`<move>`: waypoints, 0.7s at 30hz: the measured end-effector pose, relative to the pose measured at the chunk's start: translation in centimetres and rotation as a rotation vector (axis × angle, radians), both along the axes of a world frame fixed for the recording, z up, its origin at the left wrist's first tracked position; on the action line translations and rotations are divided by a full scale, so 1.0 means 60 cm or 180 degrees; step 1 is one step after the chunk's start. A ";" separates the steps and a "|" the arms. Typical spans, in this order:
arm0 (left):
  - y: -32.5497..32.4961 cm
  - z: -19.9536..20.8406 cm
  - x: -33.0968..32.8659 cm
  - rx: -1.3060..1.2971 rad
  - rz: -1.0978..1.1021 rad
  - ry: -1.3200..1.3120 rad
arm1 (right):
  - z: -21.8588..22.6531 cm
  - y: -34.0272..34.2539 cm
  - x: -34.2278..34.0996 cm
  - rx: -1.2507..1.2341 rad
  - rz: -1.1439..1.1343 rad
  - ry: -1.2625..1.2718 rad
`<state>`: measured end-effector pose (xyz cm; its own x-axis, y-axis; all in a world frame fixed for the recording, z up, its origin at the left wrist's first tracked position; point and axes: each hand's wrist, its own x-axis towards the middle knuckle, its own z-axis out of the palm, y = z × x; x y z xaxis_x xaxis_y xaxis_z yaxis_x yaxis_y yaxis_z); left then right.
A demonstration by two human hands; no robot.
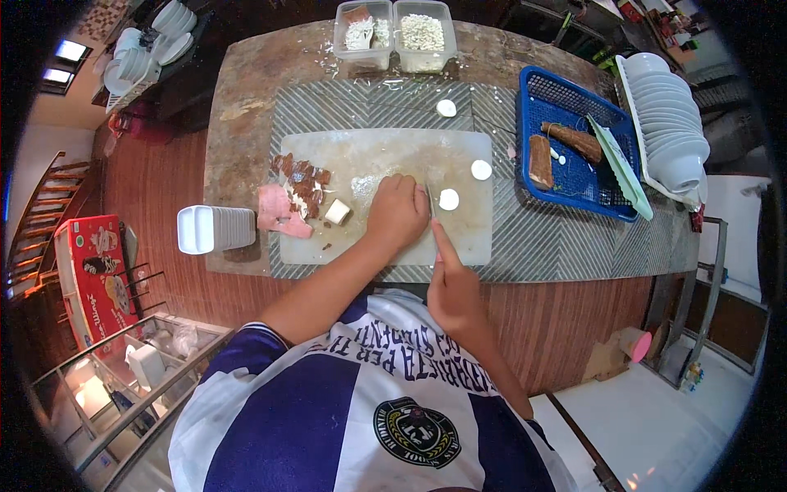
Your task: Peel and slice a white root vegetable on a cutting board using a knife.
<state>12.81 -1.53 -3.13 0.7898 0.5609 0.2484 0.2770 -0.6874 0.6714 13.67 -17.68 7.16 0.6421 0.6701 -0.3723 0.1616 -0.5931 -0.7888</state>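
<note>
My left hand (399,211) presses down on the middle of a white cutting board (361,148), fingers curled; whatever lies under it is hidden. Close against its right side, my right hand (453,291) grips a knife, index finger stretched along it; only a thin line of the blade shows. Round white slices lie to the right: one slice (448,199) beside the blade, another (481,170) by the board's right edge, a third (446,107) beyond the far edge. A short peeled cassava chunk (337,212) sits left of my left hand, near brown and pink peelings (283,211).
Two clear tubs (424,37) with small white pieces stand at the far edge. At right, a blue basket (533,82) holds brown cassava roots (574,141) and a pale green knife-shaped tool (619,168). Stacked white bowls (668,115) stand beyond; nested white containers (215,229) lie left.
</note>
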 end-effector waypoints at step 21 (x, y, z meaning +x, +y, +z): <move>0.001 -0.008 0.003 0.0068 0.0086 0.0046 | 0.007 0.004 0.003 0.0533 0.0148 -0.0463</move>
<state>13.01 -1.46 -3.64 0.7780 0.5767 0.2492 0.3052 -0.6937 0.6524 13.88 -17.45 7.57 0.6479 0.7450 -0.1590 0.3050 -0.4450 -0.8420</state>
